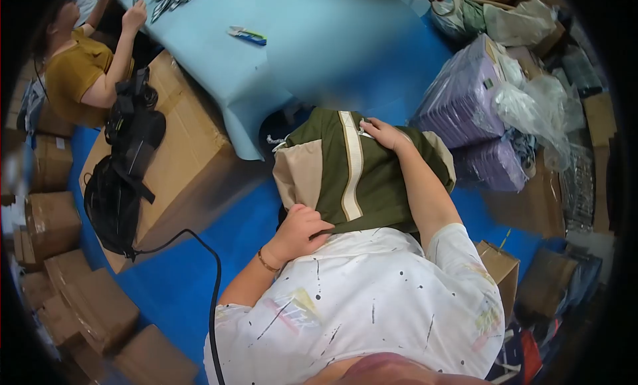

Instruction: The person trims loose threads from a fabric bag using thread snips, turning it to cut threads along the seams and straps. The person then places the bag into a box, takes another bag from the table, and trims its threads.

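Across my lap lies a dark green and beige cloth item (385,185), perhaps a bag or a jacket; its kind is not plain. A cream stripe (351,165) with tan edges runs down it, and a pale drawcord (274,141) pokes out at its left corner. My left hand (302,231) is closed on the near left edge, fingers curled over the cloth. At the far side my right hand (385,133) pinches the cloth beside the stripe, near a small whitish piece at the fingertips.
A light blue covered table (199,26) ahead bears green-handled snips (248,36). Black bags (123,192) lie on a large carton (179,132) at left, near a co-worker in a mustard top (76,79). Purple wrapped bundles (458,96) stand right; cartons (93,305) line the left.
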`<control>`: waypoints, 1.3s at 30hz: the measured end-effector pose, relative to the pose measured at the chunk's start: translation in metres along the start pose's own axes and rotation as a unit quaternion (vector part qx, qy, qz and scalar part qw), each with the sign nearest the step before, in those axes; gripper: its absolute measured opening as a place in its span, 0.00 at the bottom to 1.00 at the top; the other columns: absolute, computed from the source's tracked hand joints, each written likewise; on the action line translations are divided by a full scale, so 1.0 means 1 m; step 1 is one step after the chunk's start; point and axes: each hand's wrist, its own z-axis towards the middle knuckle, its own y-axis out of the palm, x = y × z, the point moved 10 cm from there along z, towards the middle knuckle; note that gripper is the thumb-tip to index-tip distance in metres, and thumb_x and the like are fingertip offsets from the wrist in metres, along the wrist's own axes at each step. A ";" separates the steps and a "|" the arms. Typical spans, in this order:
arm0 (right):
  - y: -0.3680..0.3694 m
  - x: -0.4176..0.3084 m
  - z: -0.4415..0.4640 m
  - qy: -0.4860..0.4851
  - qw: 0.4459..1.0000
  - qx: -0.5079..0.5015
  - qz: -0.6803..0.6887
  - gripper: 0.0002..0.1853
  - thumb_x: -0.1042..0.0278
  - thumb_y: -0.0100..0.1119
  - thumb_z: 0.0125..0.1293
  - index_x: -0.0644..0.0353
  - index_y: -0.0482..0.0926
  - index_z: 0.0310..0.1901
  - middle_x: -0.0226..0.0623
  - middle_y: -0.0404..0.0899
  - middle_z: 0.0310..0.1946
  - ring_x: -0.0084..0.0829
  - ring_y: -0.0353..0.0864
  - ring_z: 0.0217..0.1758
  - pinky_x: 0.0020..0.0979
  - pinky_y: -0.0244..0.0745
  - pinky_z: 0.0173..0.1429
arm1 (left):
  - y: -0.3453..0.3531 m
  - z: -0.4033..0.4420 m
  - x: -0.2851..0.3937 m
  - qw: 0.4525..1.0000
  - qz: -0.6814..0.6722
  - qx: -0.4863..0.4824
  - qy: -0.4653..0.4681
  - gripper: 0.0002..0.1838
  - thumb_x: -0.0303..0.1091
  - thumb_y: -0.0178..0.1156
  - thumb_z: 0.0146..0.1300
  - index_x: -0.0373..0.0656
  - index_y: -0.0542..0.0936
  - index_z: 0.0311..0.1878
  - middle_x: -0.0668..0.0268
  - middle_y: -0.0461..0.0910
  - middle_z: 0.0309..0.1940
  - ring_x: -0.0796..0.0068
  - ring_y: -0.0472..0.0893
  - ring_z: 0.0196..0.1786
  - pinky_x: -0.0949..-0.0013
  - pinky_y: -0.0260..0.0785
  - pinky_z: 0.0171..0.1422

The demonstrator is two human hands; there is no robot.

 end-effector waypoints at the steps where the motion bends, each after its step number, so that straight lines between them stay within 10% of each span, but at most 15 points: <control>1: 0.002 -0.001 -0.011 0.001 0.999 -0.026 0.021 0.42 0.33 0.49 0.65 0.64 0.65 0.68 0.49 0.70 0.64 0.42 0.67 0.68 0.33 0.57 0.71 | 0.001 0.001 -0.001 1.000 -0.006 -0.014 -0.018 0.12 0.31 0.70 0.48 0.47 0.85 0.39 0.68 0.73 0.25 0.68 0.72 0.31 0.66 0.64 0.45; 9: 0.040 0.024 -0.067 -0.061 0.952 -0.113 0.278 0.23 0.57 0.55 0.69 0.65 0.76 0.58 0.36 0.81 0.49 0.25 0.75 0.52 0.30 0.69 0.60 | -0.014 0.010 -0.046 0.919 -0.310 0.158 -0.188 0.20 0.23 0.59 0.64 0.38 0.72 0.60 0.68 0.74 0.36 0.84 0.76 0.34 0.79 0.72 0.37; 14: -0.055 0.009 -0.132 -0.121 0.913 0.100 0.377 0.20 0.55 0.63 0.64 0.64 0.80 0.48 0.30 0.82 0.38 0.19 0.75 0.42 0.26 0.71 0.47 | -0.059 0.026 -0.065 0.898 -0.234 0.335 -0.165 0.16 0.23 0.55 0.68 0.38 0.71 0.58 0.69 0.72 0.38 0.83 0.73 0.36 0.78 0.72 0.42; 19: -0.165 -0.006 -0.233 -0.172 0.812 0.271 0.488 0.16 0.61 0.64 0.63 0.64 0.81 0.47 0.29 0.82 0.38 0.18 0.77 0.41 0.24 0.72 0.47 | -0.034 0.057 -0.083 0.929 -0.223 0.238 -0.175 0.15 0.25 0.55 0.69 0.38 0.72 0.57 0.70 0.72 0.36 0.83 0.72 0.35 0.79 0.71 0.40; 25: -0.313 -0.027 -0.457 -0.204 0.748 0.550 0.311 0.23 0.51 0.69 0.58 0.62 0.82 0.48 0.32 0.84 0.36 0.23 0.82 0.38 0.26 0.77 0.42 | 0.043 0.122 -0.093 0.965 -0.218 0.032 -0.144 0.17 0.27 0.57 0.68 0.39 0.71 0.58 0.70 0.73 0.33 0.83 0.73 0.33 0.78 0.69 0.42; 26: -0.322 0.009 -0.480 -0.067 0.759 0.556 0.332 0.21 0.50 0.68 0.59 0.59 0.82 0.46 0.37 0.84 0.31 0.31 0.84 0.32 0.31 0.77 0.36 | 0.055 0.130 -0.096 0.965 -0.218 0.009 -0.144 0.17 0.27 0.57 0.68 0.39 0.71 0.59 0.69 0.73 0.33 0.83 0.74 0.33 0.78 0.70 0.42; 27: -0.330 -0.038 -0.545 -0.214 0.709 0.632 0.231 0.15 0.58 0.64 0.65 0.61 0.83 0.45 0.31 0.84 0.35 0.23 0.80 0.38 0.26 0.75 0.46 | 0.068 0.138 -0.097 0.965 -0.221 -0.012 -0.143 0.17 0.27 0.57 0.68 0.39 0.71 0.59 0.69 0.73 0.33 0.83 0.74 0.33 0.78 0.70 0.42; 31: -0.286 -0.097 -0.709 0.071 0.531 0.797 -0.280 0.18 0.56 0.61 0.65 0.67 0.78 0.43 0.43 0.81 0.32 0.33 0.80 0.36 0.30 0.73 0.43 | 0.124 0.158 -0.130 0.963 -0.206 -0.091 -0.146 0.19 0.28 0.58 0.67 0.39 0.70 0.60 0.68 0.74 0.33 0.82 0.74 0.32 0.78 0.70 0.38; 32: -0.264 -0.108 -0.731 0.060 0.409 0.796 -0.442 0.18 0.57 0.62 0.65 0.67 0.76 0.43 0.48 0.80 0.34 0.43 0.81 0.39 0.36 0.73 0.43 | 0.134 0.160 -0.138 0.963 -0.191 -0.107 -0.154 0.19 0.28 0.58 0.67 0.38 0.70 0.60 0.68 0.74 0.32 0.82 0.74 0.31 0.78 0.70 0.38; 37: -0.224 -0.101 -0.785 0.208 0.422 0.800 -0.372 0.17 0.57 0.57 0.68 0.67 0.75 0.42 0.52 0.80 0.35 0.49 0.80 0.39 0.40 0.72 0.42 | 0.161 0.158 -0.133 0.963 -0.122 -0.172 -0.167 0.17 0.29 0.60 0.66 0.39 0.73 0.57 0.67 0.74 0.32 0.80 0.76 0.31 0.77 0.70 0.38; 38: -0.223 -0.078 -0.796 0.334 0.394 0.797 -0.313 0.22 0.47 0.64 0.62 0.57 0.80 0.47 0.43 0.84 0.30 0.37 0.84 0.33 0.32 0.76 0.39 | 0.169 0.160 -0.112 0.958 -0.157 -0.188 -0.150 0.17 0.28 0.60 0.66 0.39 0.73 0.57 0.67 0.74 0.33 0.80 0.77 0.32 0.77 0.69 0.38; 39: -0.213 -0.089 -0.777 0.259 0.392 0.803 -0.365 0.24 0.43 0.63 0.61 0.55 0.79 0.46 0.47 0.81 0.26 0.46 0.82 0.30 0.38 0.75 0.34 | 0.178 0.161 -0.089 0.945 -0.204 -0.212 -0.140 0.17 0.28 0.59 0.66 0.39 0.73 0.57 0.68 0.74 0.34 0.80 0.77 0.33 0.77 0.69 0.39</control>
